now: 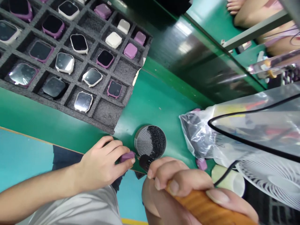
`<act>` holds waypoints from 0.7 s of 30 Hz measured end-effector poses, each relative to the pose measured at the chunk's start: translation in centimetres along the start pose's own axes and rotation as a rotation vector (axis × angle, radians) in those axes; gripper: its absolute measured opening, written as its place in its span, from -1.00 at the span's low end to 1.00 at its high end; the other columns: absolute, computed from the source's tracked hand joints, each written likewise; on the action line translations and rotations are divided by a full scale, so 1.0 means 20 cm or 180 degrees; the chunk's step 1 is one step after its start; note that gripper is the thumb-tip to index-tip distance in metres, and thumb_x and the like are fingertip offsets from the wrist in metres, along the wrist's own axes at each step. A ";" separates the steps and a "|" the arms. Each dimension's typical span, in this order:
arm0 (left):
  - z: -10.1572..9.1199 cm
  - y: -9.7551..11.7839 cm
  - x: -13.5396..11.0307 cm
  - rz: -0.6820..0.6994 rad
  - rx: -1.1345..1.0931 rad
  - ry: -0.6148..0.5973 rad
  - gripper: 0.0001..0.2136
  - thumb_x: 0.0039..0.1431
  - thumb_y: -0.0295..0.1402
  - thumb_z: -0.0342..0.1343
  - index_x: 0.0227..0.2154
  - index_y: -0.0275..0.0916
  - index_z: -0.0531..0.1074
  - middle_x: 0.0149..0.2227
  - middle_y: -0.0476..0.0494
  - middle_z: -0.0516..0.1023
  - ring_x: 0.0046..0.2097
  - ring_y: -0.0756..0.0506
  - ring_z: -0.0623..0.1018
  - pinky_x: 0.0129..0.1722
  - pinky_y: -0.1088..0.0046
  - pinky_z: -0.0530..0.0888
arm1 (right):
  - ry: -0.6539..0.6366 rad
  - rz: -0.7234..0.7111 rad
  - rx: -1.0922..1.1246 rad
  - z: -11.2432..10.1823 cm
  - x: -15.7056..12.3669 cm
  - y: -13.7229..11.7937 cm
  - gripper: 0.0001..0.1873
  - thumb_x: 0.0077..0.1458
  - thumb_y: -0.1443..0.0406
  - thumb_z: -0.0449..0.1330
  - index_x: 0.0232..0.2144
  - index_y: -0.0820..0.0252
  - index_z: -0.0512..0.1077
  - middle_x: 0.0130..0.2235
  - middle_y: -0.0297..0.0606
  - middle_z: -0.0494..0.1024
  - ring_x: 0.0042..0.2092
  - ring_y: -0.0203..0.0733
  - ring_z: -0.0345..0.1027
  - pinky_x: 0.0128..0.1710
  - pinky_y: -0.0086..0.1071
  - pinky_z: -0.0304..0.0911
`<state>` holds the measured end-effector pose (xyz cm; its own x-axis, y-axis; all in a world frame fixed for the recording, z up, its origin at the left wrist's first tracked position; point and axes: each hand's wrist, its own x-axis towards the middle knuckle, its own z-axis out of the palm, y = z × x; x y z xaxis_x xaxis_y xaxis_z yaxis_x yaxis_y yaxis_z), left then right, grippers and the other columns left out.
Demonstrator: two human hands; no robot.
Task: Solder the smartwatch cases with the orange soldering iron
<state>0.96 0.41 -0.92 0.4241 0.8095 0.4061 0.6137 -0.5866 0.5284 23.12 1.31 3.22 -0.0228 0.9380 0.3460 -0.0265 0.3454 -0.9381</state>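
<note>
My left hand (104,161) pinches a small purple watch case (127,157) at the front edge of the green table. My right hand (182,181) is wrapped round a tool with an orange ribbed handle (199,203) and a black front end (146,162). The tool's thin tip points at the purple case; whether it touches is too small to tell. Just beyond both hands stands a round dish (143,142) with a dimpled floor, its right half covered by tiny black pieces (158,142).
At the back left, a dark foam tray (107,113) holds several square watches in purple, white and black. Clear plastic bags (199,134), a black cable (243,139), a purple case (201,163) and a white fan (274,181) crowd the right. Another person's legs (250,15) show beyond.
</note>
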 end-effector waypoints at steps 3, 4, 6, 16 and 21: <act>0.00 0.00 -0.01 -0.0026 -0.0012 -0.0032 -0.89 0.44 -0.34 0.28 -0.05 -0.06 0.65 -0.05 -0.02 0.69 -0.01 -0.15 0.56 0.11 0.15 0.40 | 0.0112 -0.0293 0.0062 -0.01 -0.01 0.02 -0.64 0.47 0.06 -0.06 0.16 -0.15 0.38 -0.37 -0.41 0.39 -0.47 -0.17 0.34 -0.54 -0.13 0.41; 0.00 0.00 -0.01 -0.0032 -0.0021 -0.0047 -0.89 0.44 -0.33 0.29 -0.05 -0.06 0.65 -0.05 -0.02 0.69 -0.01 -0.15 0.55 0.12 0.14 0.39 | 0.0072 -0.0285 0.0061 -0.01 -0.01 0.02 -0.64 0.46 0.05 -0.05 0.17 -0.14 0.38 -0.37 -0.40 0.40 -0.47 -0.15 0.35 -0.54 -0.12 0.40; 0.00 0.00 -0.01 -0.0037 -0.0037 -0.0052 -0.89 0.44 -0.33 0.29 -0.04 -0.06 0.64 -0.04 -0.02 0.69 0.00 -0.15 0.55 0.12 0.13 0.39 | 0.0030 -0.0257 0.0048 -0.02 -0.01 0.03 -0.63 0.46 0.05 -0.05 0.18 -0.15 0.38 -0.38 -0.40 0.40 -0.48 -0.13 0.36 -0.54 -0.10 0.41; 0.00 0.00 0.00 -0.0042 -0.0060 -0.0029 -0.85 0.45 -0.36 0.25 -0.01 -0.08 0.64 -0.05 -0.04 0.70 -0.01 -0.17 0.55 0.10 0.13 0.39 | 0.0127 -0.0131 0.0166 -0.04 -0.04 0.04 -0.67 0.38 0.01 0.10 0.13 -0.21 0.39 -0.38 -0.38 0.44 -0.46 -0.10 0.37 -0.48 -0.04 0.42; 0.00 0.00 0.00 -0.0035 -0.0046 -0.0021 -0.85 0.46 -0.34 0.24 0.00 -0.10 0.64 -0.06 -0.05 0.70 -0.02 -0.17 0.56 0.08 0.13 0.40 | -0.0199 -0.0137 0.0131 -0.05 -0.03 0.06 -0.66 0.35 -0.03 0.14 0.12 -0.25 0.43 -0.38 -0.37 0.47 -0.44 -0.06 0.42 -0.47 -0.02 0.44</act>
<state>0.92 0.35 -0.91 0.4218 0.8159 0.3954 0.6086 -0.5780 0.5436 24.16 1.10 1.92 -0.0831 0.9180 0.3877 -0.0698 0.3828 -0.9212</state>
